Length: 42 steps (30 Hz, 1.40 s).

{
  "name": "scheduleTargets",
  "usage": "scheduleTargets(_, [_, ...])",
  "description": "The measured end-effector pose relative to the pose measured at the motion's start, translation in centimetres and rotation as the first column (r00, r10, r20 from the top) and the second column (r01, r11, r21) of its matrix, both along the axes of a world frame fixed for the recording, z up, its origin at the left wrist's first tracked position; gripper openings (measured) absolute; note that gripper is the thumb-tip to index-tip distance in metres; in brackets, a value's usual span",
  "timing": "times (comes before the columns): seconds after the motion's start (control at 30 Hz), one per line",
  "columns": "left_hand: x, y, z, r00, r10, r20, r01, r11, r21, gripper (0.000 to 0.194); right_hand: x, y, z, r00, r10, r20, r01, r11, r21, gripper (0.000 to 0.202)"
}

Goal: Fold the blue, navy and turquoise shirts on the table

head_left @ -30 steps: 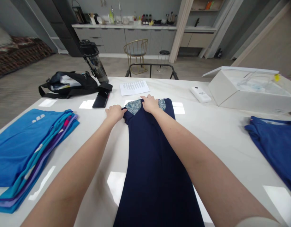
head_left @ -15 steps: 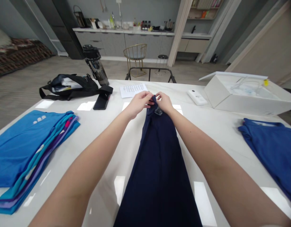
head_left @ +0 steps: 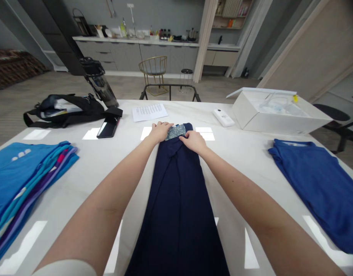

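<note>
Dark navy trousers (head_left: 179,199) lie lengthwise on the white table, the waist end farthest from me. A patterned grey-blue lining (head_left: 176,132) shows at the waistband. My left hand (head_left: 161,131) rests on the left corner of the waistband, fingers spread, the thumb side at the lining. My right hand (head_left: 193,140) pinches the navy fabric at the near edge of the lining, on the right side.
Folded blue and purple garments (head_left: 30,168) lie at the left, a blue garment (head_left: 317,176) at the right. Farther back are a black bag (head_left: 70,109), a phone (head_left: 109,125), a bottle (head_left: 102,84), paper (head_left: 149,112), a white device (head_left: 223,117) and a white box (head_left: 268,119).
The waistband has been opened out flat, showing the patterned lining. My hands have moved apart, the left now spread on the fabric. The view has shifted, so surrounding things sit farther left.
</note>
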<state>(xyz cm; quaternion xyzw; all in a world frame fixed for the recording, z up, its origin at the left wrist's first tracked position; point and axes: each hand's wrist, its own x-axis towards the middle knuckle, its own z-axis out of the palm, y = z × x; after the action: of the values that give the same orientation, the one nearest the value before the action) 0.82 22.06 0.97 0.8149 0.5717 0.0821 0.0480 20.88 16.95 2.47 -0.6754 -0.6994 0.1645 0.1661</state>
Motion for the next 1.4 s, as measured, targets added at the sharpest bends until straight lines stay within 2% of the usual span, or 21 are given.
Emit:
scheduleTargets(0.07, [0.2,0.5,0.0,0.998,0.022,-0.054,-0.022,1.000,0.001,0.046,-0.3,0.1,-0.2,0.999,0.032,-0.033,-0.032,0.999,0.001,0.020])
scheduleTargets(0.13, [0.1,0.8,0.5,0.996,0.045,-0.072,-0.044,0.999,0.024,0.038,-0.2,0.2,-0.1,0.996,0.037,-0.086,-0.035,0.999,0.028,0.017])
scheduleTargets(0.27, [-0.4,1.1,2.8,0.996,0.062,0.071,-0.067,0.996,0.067,0.031,0.4,0.1,1.3,0.979,0.025,-0.201,-0.003,0.994,0.108,0.021])
scheduleTargets(0.4, [1.0,1.9,4.9,0.973,0.100,0.207,-0.116,0.991,0.063,0.032,1.1,0.8,3.4,0.970,-0.026,-0.242,0.078,0.975,0.207,0.027])
scheduleTargets(0.5, [2.7,1.9,4.5,0.951,0.181,0.252,-0.195,0.980,0.031,0.033,1.7,2.1,3.4,0.971,-0.127,-0.201,0.171,0.960,0.222,0.026])
scheduleTargets(0.6, [3.9,0.8,2.8,0.926,0.258,0.274,-0.275,0.961,0.024,0.039,2.4,3.0,1.6,0.980,-0.171,-0.104,0.181,0.979,0.091,0.022])
scheduleTargets(0.67, [4.1,-0.7,1.8,0.935,0.239,0.260,-0.259,0.965,0.045,0.043,2.8,2.7,0.2,0.986,-0.164,-0.039,0.165,0.986,0.016,0.025])
scheduleTargets(0.7, [4.1,-1.7,1.4,0.946,0.208,0.250,-0.230,0.971,0.062,0.043,3.0,2.2,-0.4,0.987,-0.159,-0.018,0.159,0.987,0.024,0.028])
scheduleTargets(0.8, [3.5,-5.2,1.0,0.967,0.094,0.235,-0.124,0.986,0.114,0.038,3.1,-0.3,-1.0,0.996,-0.087,0.002,0.084,0.973,0.216,0.030])
scheduleTargets(0.83, [3.2,-6.6,1.0,0.969,0.069,0.237,-0.101,0.987,0.126,0.036,3.1,-1.5,-0.9,1.000,-0.020,0.005,0.018,0.961,0.277,0.028])
scheduleTargets(0.9, [2.7,-9.5,1.0,0.970,0.030,0.240,-0.063,0.989,0.134,0.030,3.0,-4.0,-0.5,0.982,0.190,0.017,-0.186,0.928,0.322,0.023])
scheduleTargets(1.0, [2.2,-14.1,1.2,0.968,-0.009,0.250,-0.021,0.993,0.115,0.020,2.8,-7.7,0.1,0.871,0.488,0.055,-0.483,0.831,0.274,0.022])
scheduleTargets(1.07, [2.0,-17.0,1.4,0.969,-0.027,0.245,0.009,0.997,0.074,0.015,2.5,-9.9,0.2,0.818,0.569,0.082,-0.570,0.784,0.247,0.023])
scheduleTargets(1.2, [2.3,-22.3,2.1,0.992,0.006,0.127,-0.007,1.000,0.007,0.020,1.7,-12.9,0.0,0.804,0.573,0.158,-0.595,0.779,0.198,0.024])
scheduleTargets(1.3, [3.0,-25.7,2.5,0.996,0.080,0.025,-0.080,0.997,-0.001,0.024,0.8,-14.2,0.0,0.818,0.503,0.279,-0.557,0.813,0.168,0.017])
scheduleTargets(1.4, [3.6,-28.8,2.8,0.987,0.158,-0.042,-0.158,0.987,0.002,0.019,0.0,-15.0,0.4,0.835,0.418,0.358,-0.496,0.853,0.162,0.019])
